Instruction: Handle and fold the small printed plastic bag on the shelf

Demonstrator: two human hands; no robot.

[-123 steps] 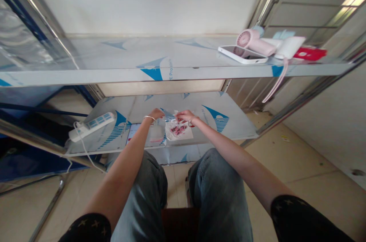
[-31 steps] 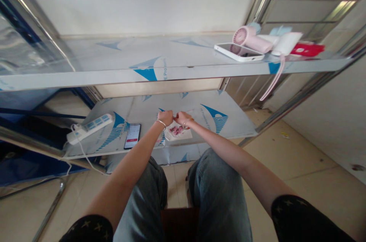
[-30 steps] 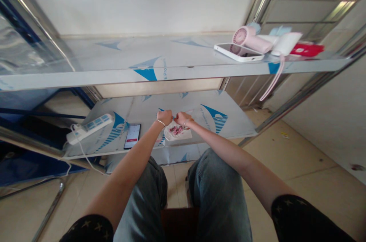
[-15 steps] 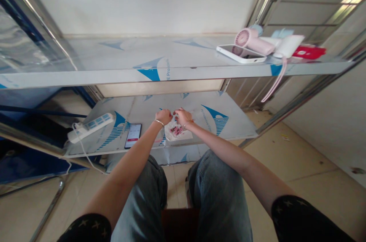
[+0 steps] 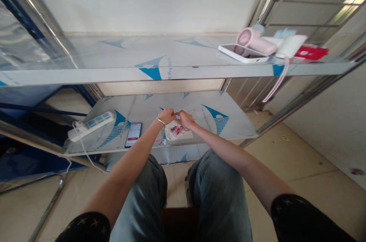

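Note:
On the lower shelf (image 5: 237,125) lies a clear plastic bag or sheet (image 5: 187,135) with small pink and dark red beads (image 5: 177,130) on it. Just above the beads, my left hand (image 5: 167,114) is closed, its fingertips pinched together. Close against it, my right hand (image 5: 184,117) is closed too, its fingers curled toward the left ones. Whatever sits between the fingertips is too small to make out. A bracelet circles each wrist.
Left of my hands a phone (image 5: 133,134) lies beside a white power strip (image 5: 91,125) with a trailing cord. On the upper shelf (image 5: 114,74), close above, rest a white phone (image 5: 243,54), a pink handheld fan (image 5: 256,41) and a red packet (image 5: 311,52).
My two hands have come closer together, fingertips now nearly meeting. The right hand's fingers have curled in more. The beads and phones have stayed in place.

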